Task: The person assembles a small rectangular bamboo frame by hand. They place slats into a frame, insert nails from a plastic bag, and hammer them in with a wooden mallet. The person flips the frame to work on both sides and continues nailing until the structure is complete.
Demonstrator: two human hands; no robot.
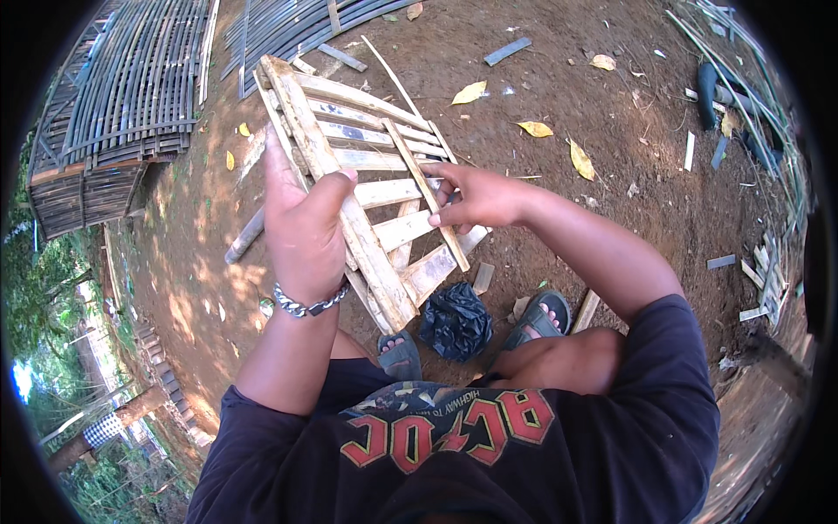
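In front of me a slatted wooden frame (301, 113) stands tilted above the dirt, with a thick beam along its left side and several pale slats running out to the right. My left hand (305, 218) is closed around that thick beam, its thumb lying on top and the other fingers partly hidden behind. A thin wooden strip (407, 161) crosses the slats near their right ends. My right hand (480, 196) holds this strip between thumb and fingers, some fingertips hidden behind it. Below the frame, between my feet, lies a crumpled black plastic bag (456, 321).
A bamboo-slat structure (131, 87) stands at the far left, with a bamboo panel (288, 31) beside it. Yellow leaves (582, 161) and wood offcuts (508, 51) are scattered on the ground. A dark tube (706, 96) and long bamboo strips lie at the right.
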